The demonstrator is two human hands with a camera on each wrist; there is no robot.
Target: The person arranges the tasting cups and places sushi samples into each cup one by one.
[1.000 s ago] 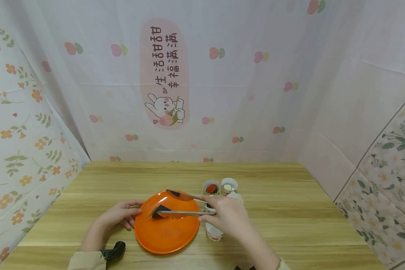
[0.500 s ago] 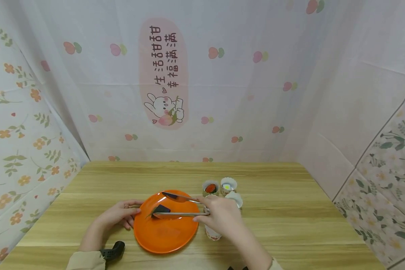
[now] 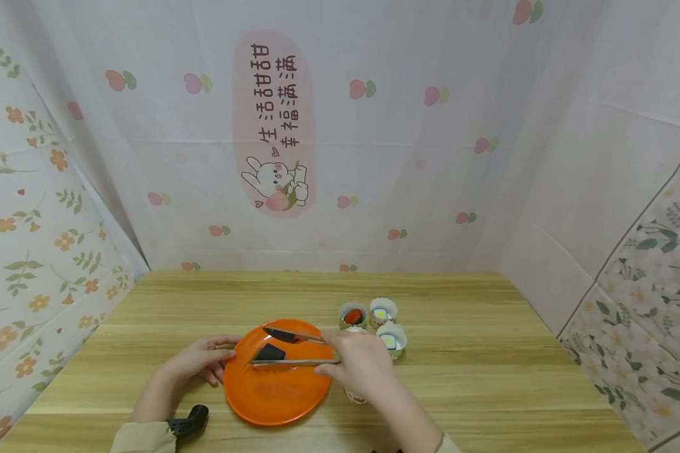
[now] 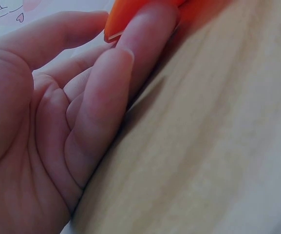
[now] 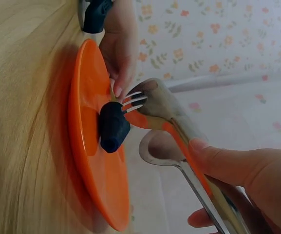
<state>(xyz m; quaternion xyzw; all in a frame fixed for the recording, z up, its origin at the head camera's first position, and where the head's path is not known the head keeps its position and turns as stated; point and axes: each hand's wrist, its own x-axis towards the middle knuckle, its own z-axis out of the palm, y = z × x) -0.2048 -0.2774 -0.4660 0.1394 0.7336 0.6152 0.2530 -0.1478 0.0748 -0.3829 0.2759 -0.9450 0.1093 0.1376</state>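
Note:
My left hand (image 3: 201, 360) pinches the left rim of a round orange plate (image 3: 277, 399), thumb on top and fingers beneath. A dark, roll-shaped piece (image 3: 272, 352), like a seaweed-wrapped sushi roll, lies on the plate left of its middle. My right hand (image 3: 364, 362) grips metal serving tongs (image 3: 306, 362), their arms spread apart over the plate. One end of the tongs is forked, the other spoon-shaped. In the right wrist view the fork tines (image 5: 134, 100) come right up to the dark roll (image 5: 114, 127), while the spoon end (image 5: 162, 146) stands away from it.
Right of the plate stand several paper cups. One cup (image 3: 347, 307) holds a red-topped piece; two others (image 3: 393, 304) (image 3: 402, 336) hold white pieces with yellow centres. Another cup (image 3: 356, 397) is partly hidden by my right hand. A patterned curtain (image 3: 340, 239) hangs behind the wooden table (image 3: 487, 377).
My right hand and the tongs have moved left over the plate. A cup with a white and yellow piece has come into view beside my right hand. My left hand stays at the rim.

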